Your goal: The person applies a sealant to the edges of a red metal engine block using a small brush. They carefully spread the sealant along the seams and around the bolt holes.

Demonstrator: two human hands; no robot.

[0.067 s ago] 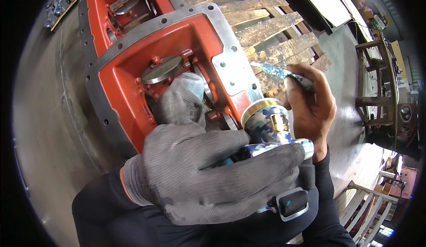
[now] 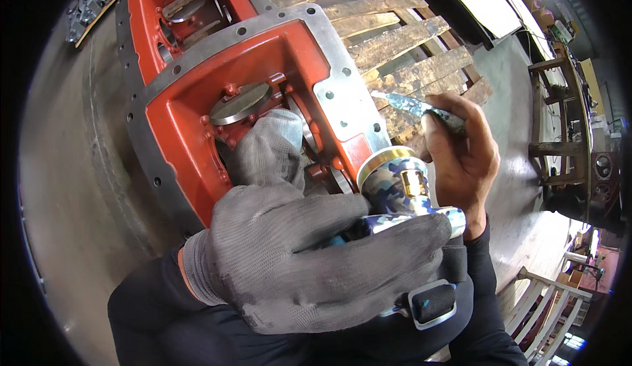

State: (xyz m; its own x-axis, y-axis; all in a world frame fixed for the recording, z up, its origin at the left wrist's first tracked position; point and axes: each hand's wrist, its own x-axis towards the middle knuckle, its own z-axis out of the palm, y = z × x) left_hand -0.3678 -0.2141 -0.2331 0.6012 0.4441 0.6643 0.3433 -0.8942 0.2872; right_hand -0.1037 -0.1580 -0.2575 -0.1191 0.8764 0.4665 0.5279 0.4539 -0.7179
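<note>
A camouflage-patterned headlamp [image 2: 395,180] with a gold rim and dark strap is held by my left hand [image 2: 309,261] in its grey knitted glove. My bare right hand [image 2: 461,145], just beyond the lamp, pinches a slender, pointed, speckled blue-grey thing [image 2: 411,104] between thumb and fingers; its kind is unclear. Past my left hand, a crumpled grey fabric piece [image 2: 270,147], seemingly a loose glove with a pale bluish end, lies in the opening of a red metal housing [image 2: 178,119]. Its lower edge is hidden behind my left hand.
A second red housing [image 2: 141,27] stands behind the first. Wooden pallet slats [image 2: 401,40] lie to their right. Farther right stand a workbench [image 2: 559,126] and a pale slatted seat [image 2: 550,307]. Metal parts [image 2: 89,7] sit at the far left.
</note>
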